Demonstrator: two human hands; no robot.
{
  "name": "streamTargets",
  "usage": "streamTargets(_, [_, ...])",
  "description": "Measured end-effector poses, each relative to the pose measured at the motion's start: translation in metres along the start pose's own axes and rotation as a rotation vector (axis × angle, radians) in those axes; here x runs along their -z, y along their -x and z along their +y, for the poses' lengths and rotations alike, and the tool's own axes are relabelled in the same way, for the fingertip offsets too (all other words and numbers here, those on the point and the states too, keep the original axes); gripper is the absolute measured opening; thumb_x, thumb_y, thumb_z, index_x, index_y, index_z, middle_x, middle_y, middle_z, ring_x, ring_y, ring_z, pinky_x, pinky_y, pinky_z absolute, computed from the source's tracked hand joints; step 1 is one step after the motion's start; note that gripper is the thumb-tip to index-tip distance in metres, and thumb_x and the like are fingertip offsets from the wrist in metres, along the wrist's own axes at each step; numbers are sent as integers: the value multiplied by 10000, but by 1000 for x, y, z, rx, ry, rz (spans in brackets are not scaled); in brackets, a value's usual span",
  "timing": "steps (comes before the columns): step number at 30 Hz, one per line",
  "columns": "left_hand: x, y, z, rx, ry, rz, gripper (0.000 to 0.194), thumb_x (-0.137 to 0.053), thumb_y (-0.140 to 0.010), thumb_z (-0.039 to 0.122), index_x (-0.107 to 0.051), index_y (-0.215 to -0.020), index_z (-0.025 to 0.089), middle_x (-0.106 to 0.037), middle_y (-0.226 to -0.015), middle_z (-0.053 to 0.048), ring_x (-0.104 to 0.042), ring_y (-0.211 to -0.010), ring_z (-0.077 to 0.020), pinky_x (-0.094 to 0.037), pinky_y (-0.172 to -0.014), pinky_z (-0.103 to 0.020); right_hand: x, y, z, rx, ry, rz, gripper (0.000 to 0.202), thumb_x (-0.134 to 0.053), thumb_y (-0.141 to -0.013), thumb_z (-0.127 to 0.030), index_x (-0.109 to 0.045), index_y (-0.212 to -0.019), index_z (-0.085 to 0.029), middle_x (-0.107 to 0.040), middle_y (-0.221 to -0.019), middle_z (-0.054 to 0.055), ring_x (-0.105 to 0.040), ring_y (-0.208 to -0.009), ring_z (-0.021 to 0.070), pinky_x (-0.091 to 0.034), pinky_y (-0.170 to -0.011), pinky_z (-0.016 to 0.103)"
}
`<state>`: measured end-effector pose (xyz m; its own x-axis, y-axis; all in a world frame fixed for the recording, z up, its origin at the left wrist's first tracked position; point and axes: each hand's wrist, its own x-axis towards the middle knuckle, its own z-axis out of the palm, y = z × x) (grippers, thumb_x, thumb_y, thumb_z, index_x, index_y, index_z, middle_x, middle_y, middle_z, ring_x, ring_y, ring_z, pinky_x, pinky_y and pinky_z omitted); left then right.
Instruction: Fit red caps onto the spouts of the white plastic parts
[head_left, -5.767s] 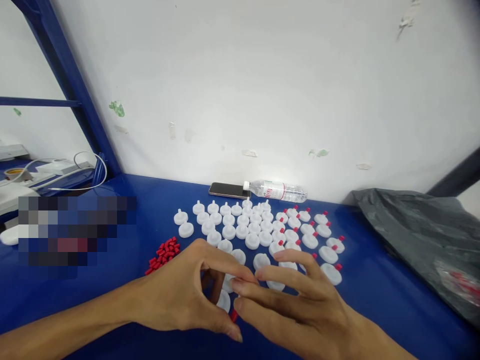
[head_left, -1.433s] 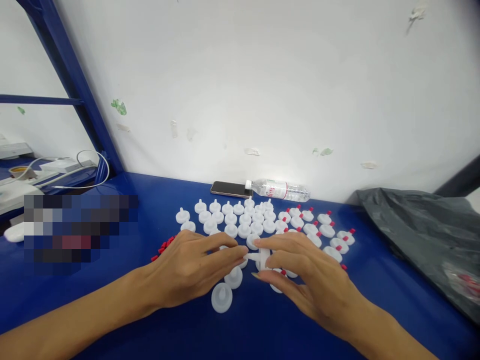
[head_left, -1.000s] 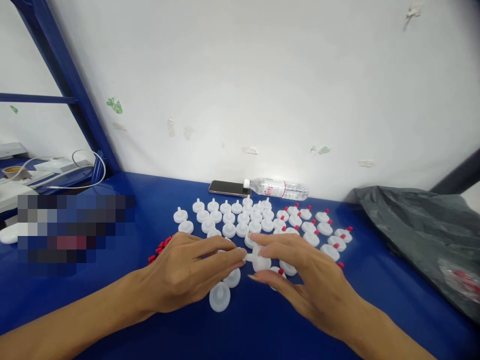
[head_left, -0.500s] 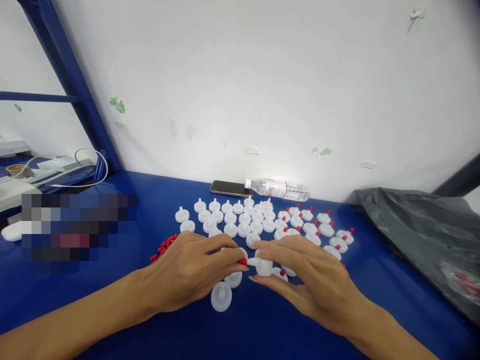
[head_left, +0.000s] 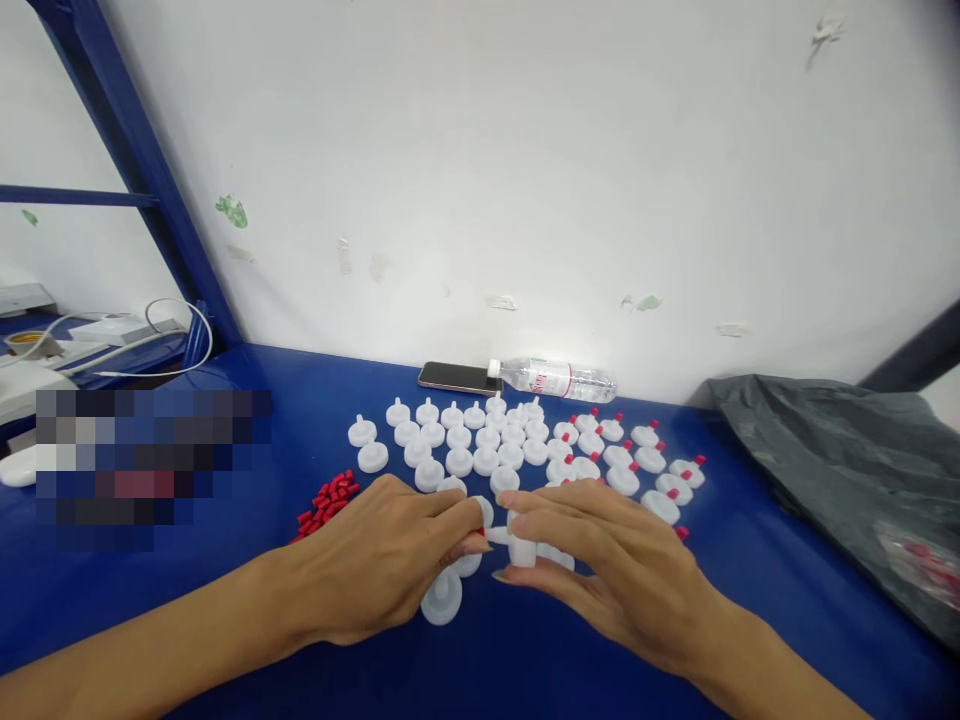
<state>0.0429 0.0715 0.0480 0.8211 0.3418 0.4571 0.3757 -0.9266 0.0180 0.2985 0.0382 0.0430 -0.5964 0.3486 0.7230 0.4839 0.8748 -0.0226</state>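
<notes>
My right hand (head_left: 600, 545) grips a white nozzle cap (head_left: 523, 550) by its round base, tilted so the spout points left. Between the thumb and fingers of my left hand (head_left: 409, 555) is a small red tip cap (head_left: 481, 534), mostly covered, at the end of that spout. Just below the left fingers lies a loose white nozzle cap (head_left: 441, 598). Behind my hands stand several bare-spouted white caps (head_left: 459, 461). Toward the right are several white caps with red tips (head_left: 622, 478). A pile of red tip caps (head_left: 328, 503) lies beyond my left wrist.
Against the wall, a phone (head_left: 457, 377) and a clear plastic bottle (head_left: 555, 379) lie on the blue table (head_left: 300, 400). A dark grey plastic bag (head_left: 810, 450) covers the right side, with a small clear bag (head_left: 919, 565) on it. White cables (head_left: 150, 360) are at left.
My left fingers have closed further over the red tip cap, hiding more of it. Both hands and the held nozzle cap have shifted slightly down in view.
</notes>
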Motion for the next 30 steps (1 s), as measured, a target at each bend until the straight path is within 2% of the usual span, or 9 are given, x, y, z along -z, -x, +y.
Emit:
streamTargets(6, [-2,3,3,11,117,-41,256,-236,-1117,202,-370,-906,256,-526,-714,67,-473,-506,-142,-325,-481,-315,-3,-1,-1,43,10,45,109,-674,-1049,-280,-633,-1054,-179,-825,-1151,80,-786,-972,152,-620,-857,273])
streamTargets(12, [1,1,4,40,173,-77,218,-289,-1053,122,-326,-891,262,-506,-724,69,-453,-521,-140,-291,-499,-307,-7,-2,-4,76,49,76,229,-687,-1036,-263,-564,-856,-195,-828,-1135,115,-794,-903,176,-632,-756,296])
streamTargets(16, [1,1,4,44,193,-100,213,-299,-1008,78,-327,-906,263,-508,-741,56,-443,-533,-146,-274,-497,-309,-7,-4,-9,70,66,97,192,-658,-1049,-246,-591,-878,-191,-828,-1129,125,-794,-877,188,-646,-741,314])
streamTargets(19, [-2,4,3,21,182,-63,198,-308,-987,73,-344,-932,260,-512,-765,44,-432,-543,-149,-263,-497,-308,-7,-5,-12,39,46,111,177,-645,-1053,-251,-613,-889,-191,-830,-1103,123,-782,-832,185,-651,-720,311])
streamTargets(21, [-5,7,2,15,162,-38,196,-321,-965,69,-342,-930,260,-507,-769,42,-425,-540,-151,-251,-493,-309,-8,-6,-14,9,16,99,96,-653,-1047,-255,-655,-1014,-165,-831,-1058,115,-773,-810,188,-653,-719,310])
streamTargets(23, [-6,9,1,19,140,-32,197,-342,-938,63,-342,-929,261,-511,-777,39,-425,-537,-152,-242,-489,-310,-11,-6,-16,-38,-43,96,199,-651,-1049,-268,-653,-1200,-138,-817,-902,63,-763,-779,183,-653,-726,296])
streamTargets(25, [-6,9,1,16,121,-32,209,-358,-913,53,-343,-923,260,-515,-779,37,-421,-533,-152,-238,-486,-310,-13,-6,-17,-88,-110,101,283,-636,-1060,-275,-626,-1314,-151,-731,-695,-24,-743,-713,165,-654,-737,279])
streamTargets(27, [-4,8,2,7,113,-24,216,-361,-902,45,-352,-928,259,-526,-785,31,-430,-538,-155,-248,-486,-311,-15,-7,-18,-117,-162,114,254,-630,-1066,-279,-629,-1306,-195,-642,-589,-77,-721,-661,148,-655,-756,274])
streamTargets(30, [-2,4,2,3,86,-4,199,-343,-946,59,-372,-926,255,-543,-770,29,-445,-531,-159,-270,-485,-320,-12,-9,-17,-143,-184,73,117,-632,-1066,-281,-627,-1174,-237,-751,-764,-29,-771,-825,161,-655,-824,288])
